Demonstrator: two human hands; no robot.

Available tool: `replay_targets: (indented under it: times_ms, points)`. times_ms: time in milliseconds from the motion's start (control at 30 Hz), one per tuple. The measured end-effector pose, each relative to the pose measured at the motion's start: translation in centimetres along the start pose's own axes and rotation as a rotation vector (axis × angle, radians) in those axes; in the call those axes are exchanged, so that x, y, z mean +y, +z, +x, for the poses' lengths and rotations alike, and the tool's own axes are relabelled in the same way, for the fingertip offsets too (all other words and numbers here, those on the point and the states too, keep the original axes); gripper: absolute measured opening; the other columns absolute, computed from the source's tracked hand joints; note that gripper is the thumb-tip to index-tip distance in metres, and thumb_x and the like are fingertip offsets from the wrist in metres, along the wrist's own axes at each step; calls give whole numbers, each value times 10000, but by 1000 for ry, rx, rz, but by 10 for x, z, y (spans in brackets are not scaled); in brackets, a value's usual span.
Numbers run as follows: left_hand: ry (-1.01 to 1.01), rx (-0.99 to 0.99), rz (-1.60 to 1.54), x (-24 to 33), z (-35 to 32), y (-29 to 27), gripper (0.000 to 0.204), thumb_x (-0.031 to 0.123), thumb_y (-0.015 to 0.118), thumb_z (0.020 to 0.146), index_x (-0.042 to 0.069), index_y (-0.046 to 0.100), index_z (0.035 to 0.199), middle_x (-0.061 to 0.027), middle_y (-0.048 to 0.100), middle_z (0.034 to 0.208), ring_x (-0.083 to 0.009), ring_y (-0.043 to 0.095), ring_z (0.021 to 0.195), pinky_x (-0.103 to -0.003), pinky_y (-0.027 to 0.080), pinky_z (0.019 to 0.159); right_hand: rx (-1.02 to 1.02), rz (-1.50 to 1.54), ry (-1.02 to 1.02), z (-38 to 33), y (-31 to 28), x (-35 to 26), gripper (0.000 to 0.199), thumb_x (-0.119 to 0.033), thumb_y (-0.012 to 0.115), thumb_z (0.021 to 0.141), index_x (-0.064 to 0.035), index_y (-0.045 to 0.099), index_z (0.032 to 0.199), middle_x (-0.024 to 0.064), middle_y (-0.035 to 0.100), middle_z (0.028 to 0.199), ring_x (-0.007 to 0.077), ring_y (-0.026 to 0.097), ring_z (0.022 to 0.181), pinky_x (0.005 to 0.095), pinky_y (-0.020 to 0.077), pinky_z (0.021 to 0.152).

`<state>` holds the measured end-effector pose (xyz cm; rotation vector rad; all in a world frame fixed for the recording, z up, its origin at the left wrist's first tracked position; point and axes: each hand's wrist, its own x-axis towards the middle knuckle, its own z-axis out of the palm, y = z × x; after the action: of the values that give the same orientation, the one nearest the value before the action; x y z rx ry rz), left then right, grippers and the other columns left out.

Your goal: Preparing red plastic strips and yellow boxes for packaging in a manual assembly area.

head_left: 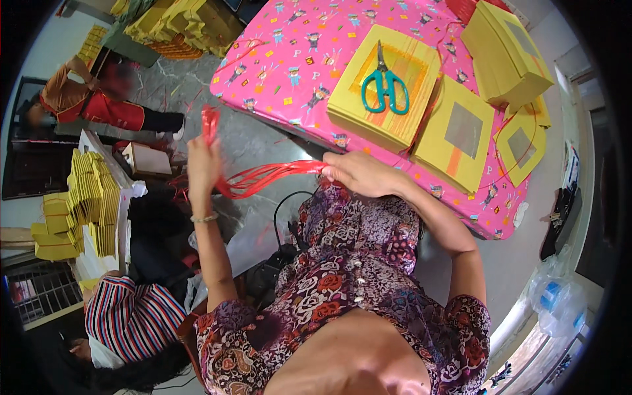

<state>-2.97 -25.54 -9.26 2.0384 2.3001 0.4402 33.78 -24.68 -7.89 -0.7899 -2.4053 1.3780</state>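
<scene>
A bundle of red plastic strings [263,178] stretches between my two hands, sagging a little in the middle. My left hand [203,161] is closed round one part of it, and a loose red end sticks up above the fist. At the other end my right hand [362,172] pinches the strings between thumb and fingers, close to the table's near edge. Scissors with teal handles [386,89] lie on a stack of yellow paper pieces [349,112] on the pink patterned table [283,85], beyond my right hand.
More yellow stacks with grey windows [438,141] [507,59] stand on the table's right part. At left, a co-worker in stripes [131,316] sits by a table of yellow folded pieces [99,197]. Another person [99,105] stands farther off. Plastic bottles [556,296] are at right.
</scene>
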Motion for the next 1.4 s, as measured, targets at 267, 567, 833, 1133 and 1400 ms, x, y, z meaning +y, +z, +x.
replay_targets:
  times_ms: [267,567,833,1133,1400]
  points:
    - [369,-120,-586,132,-21,-12,211,206,491,930,43,617,978,-141,606,826,-296,585,769,-392,431,709,142,-68,-74,51,1,-32,277,-259,427,957,6,481,901,225,556,712,429,556,699,529,401,651]
    - [672,315,-283,118,-5,-34,349,176,670,829,47,444,597,-79,423,520,-240,445,439,-354,332,424,-73,138,-280,70,-21,-30,351,-335,411,972,6,455,898,216,558,753,397,567,750,482,392,658]
    - [534,69,-176,69,-14,53,286,196,663,836,38,520,646,-124,486,550,-294,498,471,-376,379,441,54,-390,38,69,40,29,316,-236,556,905,13,479,1083,219,528,1077,375,530,1040,466,437,837]
    - [89,149,172,-65,12,105,389,421,525,898,110,654,704,-172,621,622,-370,631,579,-477,502,514,150,-192,-116,57,16,-1,346,-140,548,894,-15,463,1205,167,486,1085,335,488,1080,428,413,898]
    - [34,394,177,-34,47,-6,398,398,559,908,69,535,685,-186,522,622,-370,521,547,-423,391,487,230,-122,-132,56,7,-16,344,-158,537,911,-35,463,1223,166,503,1164,332,513,1106,417,420,913]
